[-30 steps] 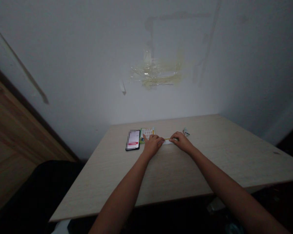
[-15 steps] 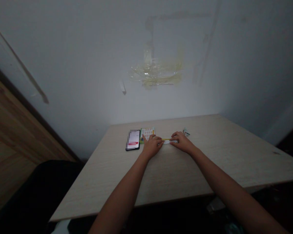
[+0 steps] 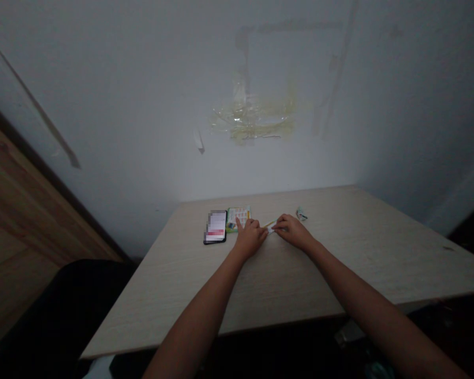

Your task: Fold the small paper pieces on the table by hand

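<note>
While left hand [image 3: 249, 238] and right hand [image 3: 294, 231] flank a paper strip [image 3: 270, 226], it lies tilted.
Both rest just apart on the worktop [image 3: 339, 263]; any grip cannot be told.

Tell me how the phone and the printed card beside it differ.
The phone is black-edged with a lit, blurred screen; the printed card has a green edge and orange-and-white print. The phone reaches nearer the person than the card. The index finger of the left hand reaches the card, not the phone. Both are flat rectangles lying side by side on the pale table.
</note>
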The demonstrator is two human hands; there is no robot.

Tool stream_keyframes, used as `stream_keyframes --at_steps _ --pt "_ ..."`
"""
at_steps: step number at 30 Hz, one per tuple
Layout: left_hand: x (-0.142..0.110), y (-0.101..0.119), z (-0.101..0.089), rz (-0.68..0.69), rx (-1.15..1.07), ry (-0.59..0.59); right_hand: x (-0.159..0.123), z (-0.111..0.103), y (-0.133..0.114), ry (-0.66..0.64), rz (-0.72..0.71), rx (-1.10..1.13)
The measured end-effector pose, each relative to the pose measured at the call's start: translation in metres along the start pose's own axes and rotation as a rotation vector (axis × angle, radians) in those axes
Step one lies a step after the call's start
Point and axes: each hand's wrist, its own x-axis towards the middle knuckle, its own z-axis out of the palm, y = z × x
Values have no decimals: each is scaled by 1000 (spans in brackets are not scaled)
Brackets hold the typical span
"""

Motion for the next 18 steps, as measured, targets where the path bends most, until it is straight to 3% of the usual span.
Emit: stream_keyframes --at_steps 12,18 --pt "1 -2 0 -93 -321 -20 1 3 2 3 126 30" --pt "0 -8 5 -135 -276 20 0 4 5 -14 129 52"
